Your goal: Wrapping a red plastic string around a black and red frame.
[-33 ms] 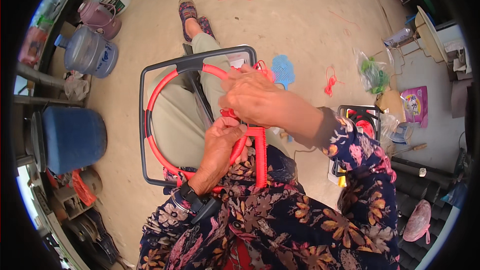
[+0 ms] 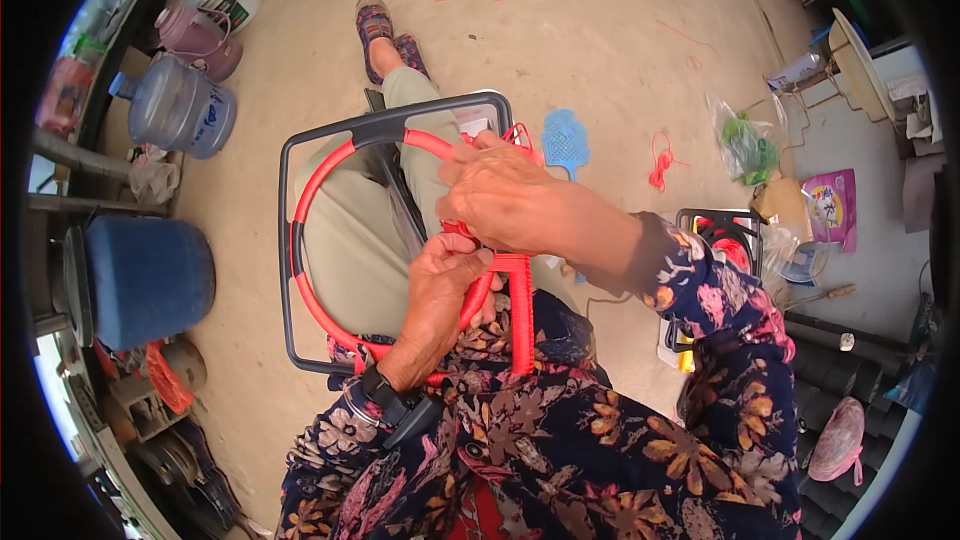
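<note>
Across my lap lies a dark rounded frame (image 2: 287, 240) with a ring (image 2: 318, 312) inside it, much of the ring wrapped in red cord. The frame's near right bar (image 2: 522, 325) is tightly bound in the same cord. My left hand (image 2: 440, 285) pinches red cord against the ring's right side, thumb pressed to fingers. Just above it, my right hand (image 2: 505, 185) is closed, its fingertips on the cord at the frame's upper right. Loose red cord (image 2: 521, 134) loops out beyond those fingers. The back of my right hand hides part of the wrapping.
A blue fly swatter head (image 2: 566, 140) and a small red cord tangle (image 2: 659, 172) lie on the floor ahead right. Another dark frame with red cord (image 2: 735, 258) rests at my right. Along the left stand a blue barrel (image 2: 150, 280), a water jug (image 2: 190, 105) and a pink thermos (image 2: 200, 40).
</note>
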`<move>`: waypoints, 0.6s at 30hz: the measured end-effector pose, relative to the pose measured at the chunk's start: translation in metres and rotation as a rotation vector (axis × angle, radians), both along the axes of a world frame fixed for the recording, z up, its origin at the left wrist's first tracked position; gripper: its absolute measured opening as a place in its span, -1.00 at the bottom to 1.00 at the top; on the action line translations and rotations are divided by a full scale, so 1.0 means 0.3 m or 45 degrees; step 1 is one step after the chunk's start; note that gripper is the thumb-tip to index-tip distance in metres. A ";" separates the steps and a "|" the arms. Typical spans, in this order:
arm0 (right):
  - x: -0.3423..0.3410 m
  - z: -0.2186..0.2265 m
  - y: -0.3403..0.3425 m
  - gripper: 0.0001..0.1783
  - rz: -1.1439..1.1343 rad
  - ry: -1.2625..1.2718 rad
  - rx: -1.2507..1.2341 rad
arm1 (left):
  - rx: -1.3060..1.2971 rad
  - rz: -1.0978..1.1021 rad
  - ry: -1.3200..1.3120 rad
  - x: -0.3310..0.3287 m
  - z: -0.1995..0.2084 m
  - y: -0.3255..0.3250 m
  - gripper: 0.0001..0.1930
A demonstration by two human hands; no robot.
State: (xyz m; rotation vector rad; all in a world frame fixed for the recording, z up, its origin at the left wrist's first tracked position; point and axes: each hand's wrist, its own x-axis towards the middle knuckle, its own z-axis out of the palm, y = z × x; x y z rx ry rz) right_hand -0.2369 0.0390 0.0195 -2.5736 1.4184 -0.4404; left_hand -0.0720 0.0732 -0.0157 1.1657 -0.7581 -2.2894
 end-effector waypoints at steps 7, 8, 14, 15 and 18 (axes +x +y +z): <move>0.002 -0.032 0.008 -0.96 0.063 -0.030 0.184 | -0.108 0.155 -0.068 -0.014 0.023 0.007 -0.74; 0.001 -0.030 0.008 -0.96 0.056 -0.030 0.185 | -0.107 0.148 -0.067 -0.014 0.014 0.005 -0.74; -0.058 0.012 0.067 -0.92 -0.104 -0.492 -0.248 | 0.040 0.060 -0.063 -0.006 -0.011 -0.013 -0.82; -0.089 0.037 0.109 -0.90 -0.337 -0.670 -0.027 | 0.049 0.046 -0.033 -0.003 -0.011 -0.016 -0.82; -0.161 -0.007 0.235 -0.88 -0.682 -0.862 0.502 | 0.066 -0.001 0.055 0.018 -0.005 -0.020 -0.79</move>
